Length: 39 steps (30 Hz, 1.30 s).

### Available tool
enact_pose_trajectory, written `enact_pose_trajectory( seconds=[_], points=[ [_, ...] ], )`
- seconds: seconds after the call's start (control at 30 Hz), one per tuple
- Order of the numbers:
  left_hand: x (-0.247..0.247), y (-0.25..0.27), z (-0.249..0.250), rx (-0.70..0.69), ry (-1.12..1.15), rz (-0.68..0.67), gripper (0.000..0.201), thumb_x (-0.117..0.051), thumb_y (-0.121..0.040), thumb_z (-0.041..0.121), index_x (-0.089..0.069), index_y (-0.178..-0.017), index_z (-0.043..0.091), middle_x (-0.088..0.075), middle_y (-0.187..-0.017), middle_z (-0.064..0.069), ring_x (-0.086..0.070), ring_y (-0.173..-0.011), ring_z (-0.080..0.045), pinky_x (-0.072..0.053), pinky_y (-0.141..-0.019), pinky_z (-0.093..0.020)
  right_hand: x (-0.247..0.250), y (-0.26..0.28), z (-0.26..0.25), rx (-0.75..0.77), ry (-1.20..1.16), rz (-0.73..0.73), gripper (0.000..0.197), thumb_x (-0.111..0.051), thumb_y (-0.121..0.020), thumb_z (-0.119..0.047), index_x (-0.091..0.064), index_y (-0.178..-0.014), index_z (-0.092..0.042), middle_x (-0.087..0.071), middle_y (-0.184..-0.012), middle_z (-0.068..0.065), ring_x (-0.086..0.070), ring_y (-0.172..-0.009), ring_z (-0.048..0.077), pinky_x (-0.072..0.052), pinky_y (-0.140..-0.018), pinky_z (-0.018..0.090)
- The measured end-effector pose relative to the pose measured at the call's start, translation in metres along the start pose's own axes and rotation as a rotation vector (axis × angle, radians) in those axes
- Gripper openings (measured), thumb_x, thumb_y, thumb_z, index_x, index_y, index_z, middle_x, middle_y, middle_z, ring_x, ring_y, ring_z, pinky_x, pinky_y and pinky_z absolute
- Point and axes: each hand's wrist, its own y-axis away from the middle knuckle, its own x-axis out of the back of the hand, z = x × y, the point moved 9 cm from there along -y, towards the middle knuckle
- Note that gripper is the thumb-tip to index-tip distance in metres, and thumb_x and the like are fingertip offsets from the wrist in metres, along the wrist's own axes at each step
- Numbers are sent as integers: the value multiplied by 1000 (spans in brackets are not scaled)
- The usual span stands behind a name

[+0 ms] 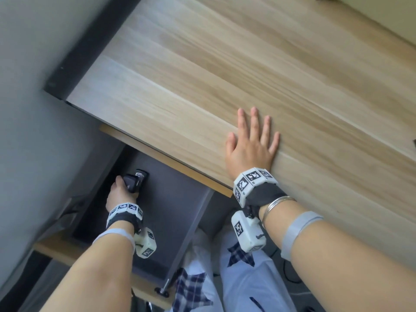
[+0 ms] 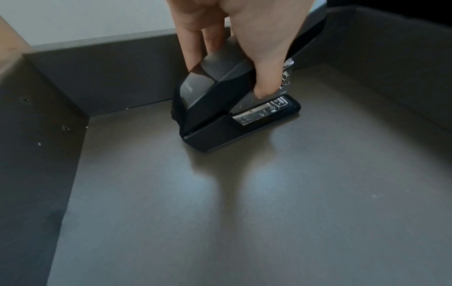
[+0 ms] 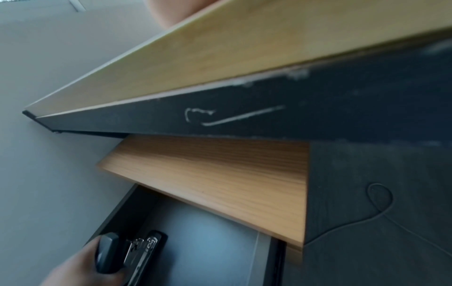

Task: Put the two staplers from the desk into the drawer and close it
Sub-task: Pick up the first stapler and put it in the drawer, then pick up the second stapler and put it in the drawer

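Observation:
A black stapler (image 1: 136, 180) with a metal magazine stands in the far left corner of the open grey drawer (image 1: 177, 212). My left hand (image 1: 126, 188) grips its top arm between fingers and thumb. In the left wrist view the stapler (image 2: 215, 116) has its base on the drawer floor (image 2: 220, 212) and its upper arm is raised. From the right wrist the stapler (image 3: 137, 249) shows in my left hand (image 3: 80, 269). My right hand (image 1: 254, 136) lies flat, fingers spread, on the wooden desk (image 1: 225, 64) near its front edge. I see no second stapler.
The drawer sticks out under the desk's left end, with a wooden front panel (image 1: 56, 251) nearest me. A grey wall (image 1: 27, 109) runs along the left. My legs in light trousers (image 1: 243, 278) are right of the drawer. A small dark object (image 1: 414, 143) sits at the desk's right edge.

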Motion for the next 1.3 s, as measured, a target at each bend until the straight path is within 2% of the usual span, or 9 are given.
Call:
enact_pose_trajectory(
  seconds=[0.2, 0.5, 0.67, 0.77, 0.87, 0.93, 1.07, 1.2, 1.3],
  points=[
    [-9, -5, -1, 2, -13, -66, 72, -69, -76, 20, -30, -136, 8, -48, -129, -23, -52, -116, -43, -48, -93, -50, -1, 1, 0, -9, 9, -7, 62, -23, -87, -42, -24, -149, -36, -23, -160, -5, -20, -148, 26, -14, -117, 52],
    [39, 22, 23, -111, -59, -21, 53, -72, -75, 29, -48, -118, 7, -51, -125, -23, -50, -113, -43, -45, -95, -46, 3, 2, 0, -15, -40, -25, 59, -31, -89, -39, -30, -148, -35, -29, -158, -4, -24, -147, 28, -16, -116, 54],
    [93, 61, 70, -264, -78, 9, 28, -54, -87, 32, -60, -100, 8, -64, -109, -16, -59, -100, -34, -48, -84, -38, 1, 2, 1, -19, -64, -163, 58, -34, -95, -37, -17, -151, -37, -13, -162, -8, -8, -151, 25, -4, -119, 51],
    [129, 93, 109, -389, -73, 48, 25, -49, -89, 27, -64, -96, 9, -69, -100, -12, -60, -83, -29, -45, -75, -30, 5, 0, 4, 13, -90, -247, 58, -35, -96, -36, -15, -150, -39, -9, -162, -11, -4, -151, 22, -3, -120, 49],
    [152, 125, 157, -534, -67, 34, 24, -50, -89, 22, -65, -94, 4, -69, -93, -13, -56, -79, -25, -44, -75, -30, 13, -5, 9, 55, -142, -348, 56, -40, -94, -30, -25, -148, -37, -14, -162, -11, -9, -150, 20, -10, -119, 47],
    [154, 144, 192, -609, -82, -16, 24, -50, -90, 22, -64, -96, 3, -68, -90, -12, -59, -82, -27, -47, -77, -33, 24, -10, 17, 75, -177, -366, 50, -43, -93, -25, -38, -142, -33, -26, -158, -7, -21, -147, 19, -17, -118, 45],
    [142, 176, 268, -743, -106, -49, 23, -51, -90, 19, -63, -100, 3, -70, -100, -15, -61, -87, -29, -47, -76, -32, 46, -25, 63, 33, -161, -417, 40, -43, -93, -23, -52, -132, -29, -46, -145, -1, -40, -134, 24, -25, -111, 40],
    [105, 202, 340, -815, -175, -107, 25, -52, -90, 20, -61, -105, 2, -67, -108, -17, -62, -99, -32, -47, -79, -34, 68, -44, 150, -105, -100, -463, 33, -43, -94, -21, -61, -121, -27, -52, -138, 1, -42, -131, 27, -31, -107, 40],
    [68, 216, 382, -822, -241, -167, 29, -53, -90, 26, -60, -108, 4, -66, -112, -16, -62, -101, -31, -46, -78, -32, 85, -52, 229, -236, -54, -458, 34, -41, -94, -22, -59, -123, -26, -50, -140, 4, -43, -130, 29, -33, -108, 41]
  ],
)
